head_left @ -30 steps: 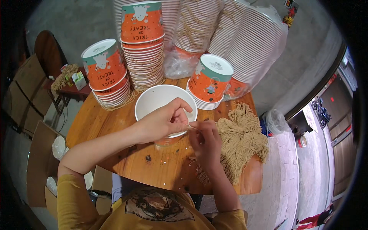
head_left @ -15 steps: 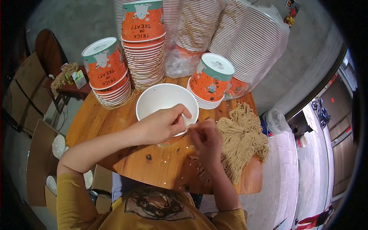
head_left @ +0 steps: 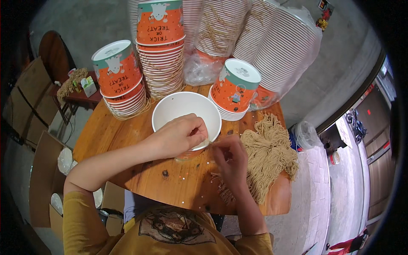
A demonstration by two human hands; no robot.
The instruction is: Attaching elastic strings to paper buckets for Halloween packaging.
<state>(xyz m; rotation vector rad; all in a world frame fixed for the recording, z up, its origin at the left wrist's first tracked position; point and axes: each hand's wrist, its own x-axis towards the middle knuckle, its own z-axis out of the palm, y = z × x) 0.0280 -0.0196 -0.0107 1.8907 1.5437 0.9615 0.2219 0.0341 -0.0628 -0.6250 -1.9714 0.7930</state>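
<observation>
An open white paper bucket (head_left: 180,106) stands upright on the wooden table in front of me. My left hand (head_left: 182,134) reaches over its near rim, thumb and fingers pinched together just inside the right part of the wall. A small pale bit, possibly a cord end, shows at those fingertips. Outside the same stretch of rim, my right hand (head_left: 231,157) is closed in a pinch with the fingers curled. What lies between its fingertips is too small to make out. Right of that hand spreads a bundle of beige cords (head_left: 270,153).
Upside-down orange buckets stand in a short stack (head_left: 117,80) at the left, a tall stack (head_left: 160,55) behind, and another stack (head_left: 236,87) at the right. Plastic-wrapped bucket stacks (head_left: 282,46) rise at the back. Small pale bits dot the wooden tabletop (head_left: 144,174). Cardboard boxes (head_left: 46,174) stand at left.
My left hand's raised index finger has curled in toward the thumb. My right hand has shifted slightly down and right, a little away from the left fingertips.
</observation>
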